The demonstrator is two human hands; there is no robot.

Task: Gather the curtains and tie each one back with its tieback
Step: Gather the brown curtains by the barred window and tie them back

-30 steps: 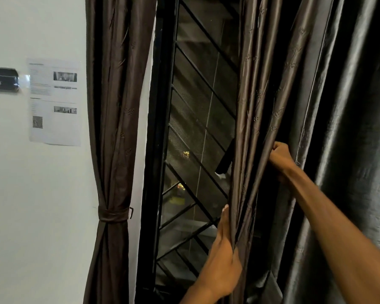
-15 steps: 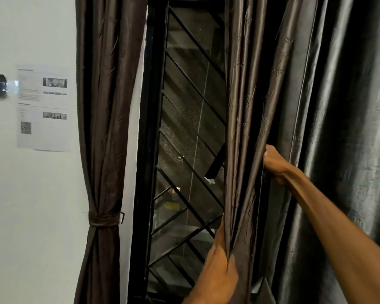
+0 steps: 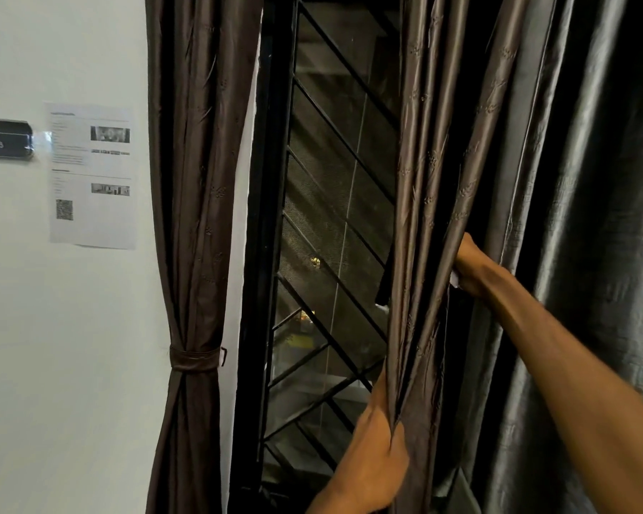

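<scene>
Both hands gripped the right curtain [image 3: 420, 217]: left hand [image 3: 372, 461] pinched its lower folds, right hand [image 3: 472, 268] clutched folds higher up.

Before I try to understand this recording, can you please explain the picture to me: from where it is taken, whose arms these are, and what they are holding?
There is one picture, taken by a wide-angle camera worn on a person's head and looking forward and down, so the two bare arms coming in from the bottom and the right belong to that person. No machine is involved.

The scene is a window with a black diagonal grille. On its left hangs a brown curtain already cinched by its tieback. On its right hangs a second brown curtain, still loose.

The left hand pinches the lower folds of that loose curtain. The right hand, higher up, grips its folds from the far side. No tieback for it is visible.

On the white wall are a printed sheet and a dark sign.
</scene>
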